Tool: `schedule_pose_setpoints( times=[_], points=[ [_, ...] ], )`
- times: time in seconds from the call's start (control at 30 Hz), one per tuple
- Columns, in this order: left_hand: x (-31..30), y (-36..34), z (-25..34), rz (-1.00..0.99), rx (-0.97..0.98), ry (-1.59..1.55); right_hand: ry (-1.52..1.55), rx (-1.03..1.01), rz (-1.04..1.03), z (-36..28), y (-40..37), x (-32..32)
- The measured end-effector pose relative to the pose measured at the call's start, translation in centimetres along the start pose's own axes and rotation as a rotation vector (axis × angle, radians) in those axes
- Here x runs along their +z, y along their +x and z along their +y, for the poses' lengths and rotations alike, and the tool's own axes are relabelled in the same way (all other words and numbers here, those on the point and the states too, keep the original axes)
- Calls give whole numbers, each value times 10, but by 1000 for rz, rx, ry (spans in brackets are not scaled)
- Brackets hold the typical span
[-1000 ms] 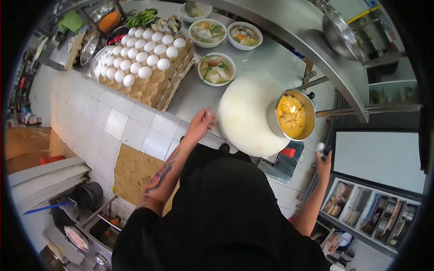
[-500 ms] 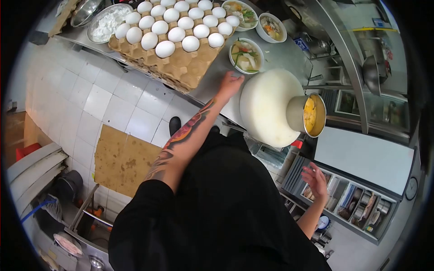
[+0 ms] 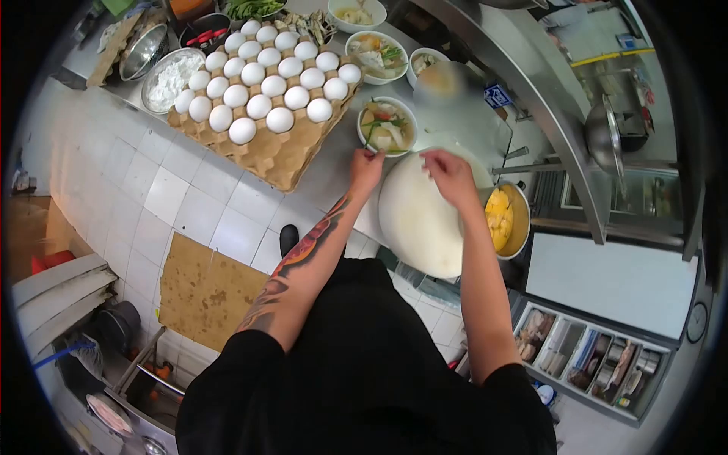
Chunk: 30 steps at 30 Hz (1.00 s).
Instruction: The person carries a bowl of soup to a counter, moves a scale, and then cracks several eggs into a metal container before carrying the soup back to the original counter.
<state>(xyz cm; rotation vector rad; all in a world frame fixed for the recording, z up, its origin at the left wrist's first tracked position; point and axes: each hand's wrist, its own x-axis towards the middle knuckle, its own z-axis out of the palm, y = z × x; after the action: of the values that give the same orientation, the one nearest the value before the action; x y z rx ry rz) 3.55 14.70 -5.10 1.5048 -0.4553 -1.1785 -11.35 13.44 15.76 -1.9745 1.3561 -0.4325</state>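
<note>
A white bowl of soup with vegetables and a green strand stands on the metal counter. My left hand is at its near-left rim, fingers closed in a pinch; what lies between them is too small to make out. Just right of the bowl, my right hand hangs above a thick, round white block, fingers bent and apart from the thumb, with nothing visible in them. A metal pot with yellow pieces is beyond my right forearm.
Egg trays with white eggs lie left of the bowl. More soup bowls stand behind it. A bowl of white chunks sits far left. A metal shelf frame rises at right, above an open drawer of containers.
My right hand has come up from low on the right to above the white block. My left hand has reached the bowl's rim, its fingers now pinched. The view has shifted.
</note>
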Motion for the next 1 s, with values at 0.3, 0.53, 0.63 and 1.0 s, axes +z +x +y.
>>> schedule_pose_setpoints(
  times=[0.3, 0.53, 0.63, 1.0],
  points=[
    [-10, -17, 29, 127, 72, -165, -109, 59, -143, 108, 190, 19],
    [-19, -14, 41, 120, 45, -140, 106, 255, -386, 86, 197, 9],
    [-24, -15, 45, 109, 34, -147, 143, 235, -405, 101, 205, 15],
    [-40, -48, 71, 90, 49, -177, 298, 225, -452, 66, 187, -2]
  ],
)
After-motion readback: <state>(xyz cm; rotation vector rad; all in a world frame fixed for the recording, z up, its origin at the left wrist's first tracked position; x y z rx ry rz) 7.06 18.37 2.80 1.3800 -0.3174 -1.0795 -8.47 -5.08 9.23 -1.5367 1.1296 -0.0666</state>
